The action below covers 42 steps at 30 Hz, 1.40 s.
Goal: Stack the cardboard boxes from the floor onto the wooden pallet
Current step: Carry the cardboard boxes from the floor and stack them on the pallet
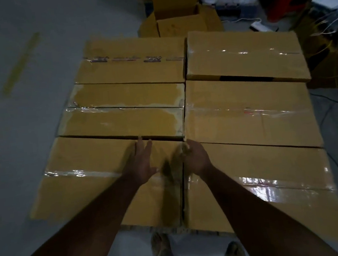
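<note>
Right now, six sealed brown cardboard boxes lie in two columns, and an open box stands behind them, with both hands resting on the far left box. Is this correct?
Not quite. The head view shows the left hand and right hand at the near left brown cardboard box, not the far one. The six boxes in two columns and the open cardboard box behind are correct.

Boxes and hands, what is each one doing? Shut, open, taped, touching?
Six stacked boxes: shut, taped, packed side by side in two columns.
Near left box: shut, taped, left hand on top.
Left hand: fingers straight, resting flat on that box.
Right hand: fingers curled at the seam between the near boxes; too blurred to tell a grip.
Far box: flaps open, behind the stack.
</note>
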### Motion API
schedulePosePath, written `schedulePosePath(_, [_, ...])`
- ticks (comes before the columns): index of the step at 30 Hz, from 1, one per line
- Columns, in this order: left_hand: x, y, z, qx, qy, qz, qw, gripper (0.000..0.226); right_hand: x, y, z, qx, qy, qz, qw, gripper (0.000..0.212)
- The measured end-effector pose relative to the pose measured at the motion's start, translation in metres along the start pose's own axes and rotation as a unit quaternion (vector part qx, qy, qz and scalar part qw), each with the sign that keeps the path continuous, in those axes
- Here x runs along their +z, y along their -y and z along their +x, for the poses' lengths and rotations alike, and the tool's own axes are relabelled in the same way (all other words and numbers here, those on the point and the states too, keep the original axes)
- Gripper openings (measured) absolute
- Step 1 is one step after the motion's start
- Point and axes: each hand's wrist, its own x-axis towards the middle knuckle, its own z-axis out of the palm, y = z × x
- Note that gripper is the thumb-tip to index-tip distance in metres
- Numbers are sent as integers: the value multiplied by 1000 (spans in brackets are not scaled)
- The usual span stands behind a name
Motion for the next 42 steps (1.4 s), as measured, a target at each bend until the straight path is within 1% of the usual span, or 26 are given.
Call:
schedulePosePath(1, [-1,9,10,-5,2,16,1000,112,7,-4,15,4,-11,-1,1000,23])
schedulePosePath(3, [-3,24,27,-9,14,46,999,122,18,-8,33,34,-26,0,999,43])
schedulePosePath(4, [-4,31,36,-9,23,53,998,126,25,-15,44,35,-41,-5,999,48])
schedulePosePath(7, [-6,44,53,-8,56,71,996,135,32,-7,55,49,-58,13,997,47])
schedulePosePath(10, [-11,47,61,-5,76,94,993,138,47,-31,80,71,-63,59,994,51])
schedulePosePath(11, [-12,48,62,-5,79,98,992,139,46,-21,78,91,-62,71,991,46])
schedulePosePath(13, [-11,50,65,-4,83,99,992,140,37,10,67,107,-83,103,985,27])
schedulePosePath(14, [-11,51,66,-4,82,96,992,140,36,16,67,119,-94,131,980,19])
schedulePosePath(15, [-10,52,66,-3,81,93,992,140,36,18,69,134,-101,157,973,16])
schedulePosePath(17, [-10,53,66,0,75,90,993,139,36,16,74,160,-109,194,962,22])
schedulePosePath(19, [-8,54,65,-1,71,92,993,139,40,13,76,173,-111,215,955,32])
schedulePosePath(21, [-6,54,64,-4,63,93,994,139,41,10,79,183,-111,233,949,37])
schedulePosePath(31, [-1,60,61,3,37,89,995,135,46,4,74,169,-118,260,943,40])
schedulePosePath(33, [0,60,61,5,32,91,995,134,47,3,71,138,-113,215,960,36])
schedulePosePath(34, [0,58,61,5,34,96,995,134,48,2,69,102,-106,116,982,33])
schedulePosePath(35, [0,56,61,2,37,102,994,134,50,-1,66,62,-101,-17,993,40])
schedulePosePath(36, [0,55,61,0,39,107,994,134,54,-5,61,29,-96,-150,984,57])
schedulePosePath(37, [0,53,61,-2,40,107,993,134,59,-8,56,-7,-94,-235,967,78])
schedulePosePath(38, [0,53,60,-3,40,105,994,133,63,-9,51,-30,-79,-273,958,95])
schedulePosePath(39, [1,53,60,-4,40,103,994,133,67,-10,47,-43,-56,-292,954,104])
schedulePosePath(41, [2,53,60,-7,39,107,994,131,72,-14,44,-40,-13,-316,948,109])
schedulePosePath(42, [3,53,59,-9,39,110,993,130,72,-14,44,-38,-5,-327,944,110])
